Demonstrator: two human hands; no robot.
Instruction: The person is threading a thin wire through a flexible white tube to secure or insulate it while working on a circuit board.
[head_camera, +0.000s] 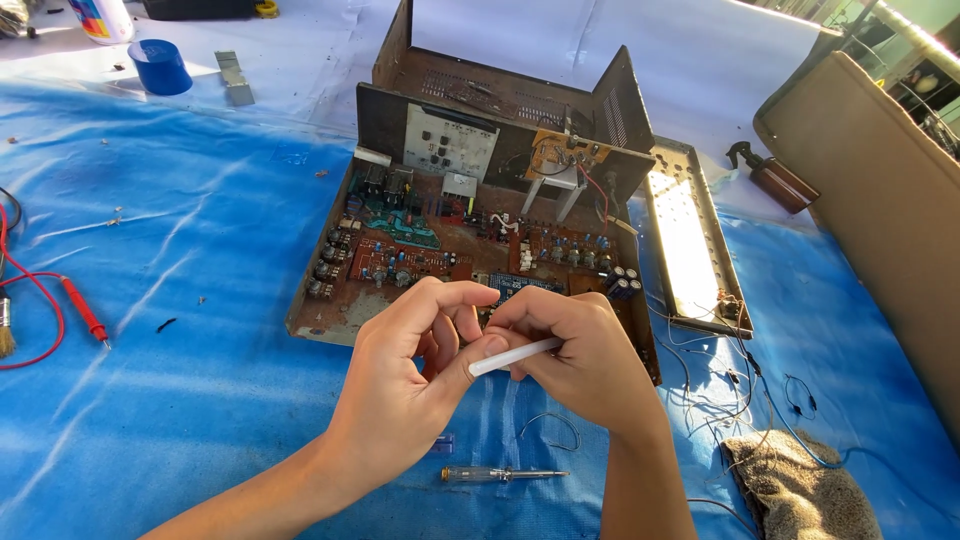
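A thin white plastic stick (515, 356) is pinched between the fingers of the right hand (580, 355) and the left hand (415, 365), whose thumb is pressed against its tip. Just beyond the fingertips, a rusty opened metal amplifier chassis (480, 230) is seen.

Front edge of the opened amplifier chassis (420, 250) hidden behind both hands; parts on its circuit boards too small to tell apart. Most of the thin white rod (515, 357) buried inside the right hand (575, 350) and under the left hand's (410, 385) thumb, so neither end visible. Red test lead (60, 300) and brush (6, 335) cut off at the left edge of the blue sheet (180, 250). White container (100, 17) cut by the top edge. Tan panel (880, 210) running out at the right edge. Grey rag (800, 490) clipped at the bottom edge.
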